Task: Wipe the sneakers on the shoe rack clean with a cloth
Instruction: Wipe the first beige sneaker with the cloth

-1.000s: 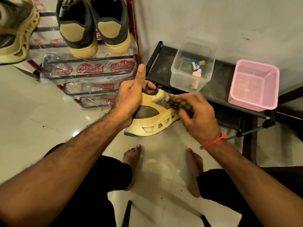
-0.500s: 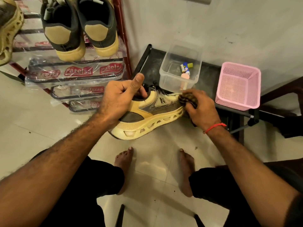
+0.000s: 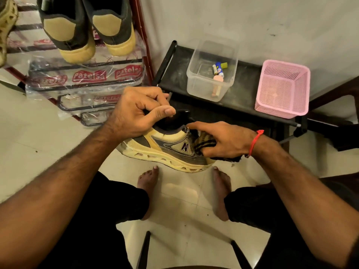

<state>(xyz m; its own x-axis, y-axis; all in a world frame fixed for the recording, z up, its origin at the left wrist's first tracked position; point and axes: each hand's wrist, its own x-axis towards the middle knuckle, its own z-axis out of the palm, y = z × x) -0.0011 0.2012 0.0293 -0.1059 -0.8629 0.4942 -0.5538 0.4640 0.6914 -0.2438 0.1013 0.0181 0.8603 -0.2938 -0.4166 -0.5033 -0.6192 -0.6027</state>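
The sneaker (image 3: pixel 165 148) hangs in the air between the two hands, above the person's bare feet and the pale tiled floor (image 3: pixel 48 133), its side with the N logo turned up toward the camera, which probably gives the cloth a flat panel to work on. The left hand (image 3: pixel 139 111) grips the heel collar with fingers curled into the opening and the thumb folded over the rim, apparently to steady the shoe against the rubbing. The right hand (image 3: pixel 223 140), a red thread at its wrist, holds a bunched striped cloth (image 3: pixel 204 145) with curled fingers and presses it against the front of the shoe, near the laces. Beyond the left hand stands the shoe rack (image 3: pixel 141 35), its lower bars wrapped in printed plastic, with a pair of dark and tan sneakers (image 3: pixel 87 30) on an upper shelf, heels outward, likely waiting their turn. Beyond the right hand a low black stand (image 3: pixel 174 74) against the plain wall carries a clear plastic tub (image 3: pixel 211 70) holding a few small items, and a pink mesh basket (image 3: pixel 281 88) beside it.
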